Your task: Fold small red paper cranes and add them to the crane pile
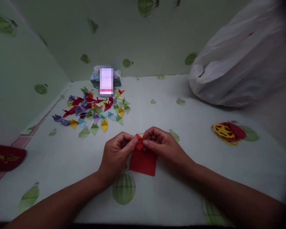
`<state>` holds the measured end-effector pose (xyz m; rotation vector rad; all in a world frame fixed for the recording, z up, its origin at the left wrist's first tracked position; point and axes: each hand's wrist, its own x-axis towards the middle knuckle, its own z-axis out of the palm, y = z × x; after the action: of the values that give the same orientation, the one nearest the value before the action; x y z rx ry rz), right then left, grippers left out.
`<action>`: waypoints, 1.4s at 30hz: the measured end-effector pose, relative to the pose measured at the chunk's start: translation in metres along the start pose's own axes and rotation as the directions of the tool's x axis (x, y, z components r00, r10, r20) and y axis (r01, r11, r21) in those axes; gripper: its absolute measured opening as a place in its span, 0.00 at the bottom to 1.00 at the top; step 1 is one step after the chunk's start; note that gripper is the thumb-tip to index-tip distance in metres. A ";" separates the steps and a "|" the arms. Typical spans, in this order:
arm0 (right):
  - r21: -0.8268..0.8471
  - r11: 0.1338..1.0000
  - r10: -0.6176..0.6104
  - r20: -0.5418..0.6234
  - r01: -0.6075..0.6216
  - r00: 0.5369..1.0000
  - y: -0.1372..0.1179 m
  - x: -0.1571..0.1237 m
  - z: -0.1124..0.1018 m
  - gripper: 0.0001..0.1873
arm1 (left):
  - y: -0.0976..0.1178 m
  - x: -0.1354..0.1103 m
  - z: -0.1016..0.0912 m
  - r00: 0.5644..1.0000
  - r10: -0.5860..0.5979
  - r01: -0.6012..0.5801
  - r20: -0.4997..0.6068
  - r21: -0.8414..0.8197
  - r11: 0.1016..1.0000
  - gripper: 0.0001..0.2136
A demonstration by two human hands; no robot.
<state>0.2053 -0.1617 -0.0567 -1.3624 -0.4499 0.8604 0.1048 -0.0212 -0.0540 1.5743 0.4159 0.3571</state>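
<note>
- A dark red object [6, 156] with gold marks lies at the far left edge, partly cut off by the frame.
- A pile of folded papers [94, 109] in red, purple, yellow, green and blue is spread over the cloth [62, 165] to the upper left, well apart from the hands.
- Behind the pile, against the wall, stands a blurred box [106, 81]; what it is cannot be told.
- The left hand [115, 156] is curled nearly closed, thumb and forefinger pinched on the left side of the top edge of the red paper [143, 162].
- The red paper lies in the middle of the cloth, just in front of the person, its lower part flat and square, its top edge lifted and folded to a small point between the two hands.
- The right hand [160, 144] is likewise curled, fingers bent in, thumb and fingertips pinched on the right side of the same fold; the two thumbs nearly touch.
- A red and yellow scrap [228, 132] lies on the cloth to the right, well apart from the hands.
- A large white plastic bag [240, 60] sits at the far right, leaning toward the wall.
</note>
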 end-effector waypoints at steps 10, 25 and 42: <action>0.024 1.000 -0.012 -0.007 0.012 1.000 -0.002 -0.001 0.001 0.08 | -0.001 -0.001 0.000 0.999 -0.033 0.033 0.020 -0.021 0.999 0.05; 0.086 0.993 -0.082 0.078 0.075 0.994 -0.002 -0.002 0.000 0.09 | -0.007 -0.002 0.000 0.987 -0.111 0.129 0.118 -0.153 0.980 0.07; 0.062 0.993 -0.106 0.075 0.101 0.992 -0.001 0.001 -0.006 0.08 | -0.006 0.001 -0.001 0.970 -0.129 0.189 0.204 -0.311 0.932 0.05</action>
<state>0.2101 -0.1650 -0.0566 -1.2445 -0.5471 0.8369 0.1051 -0.0201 -0.0601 1.2248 0.3222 0.1458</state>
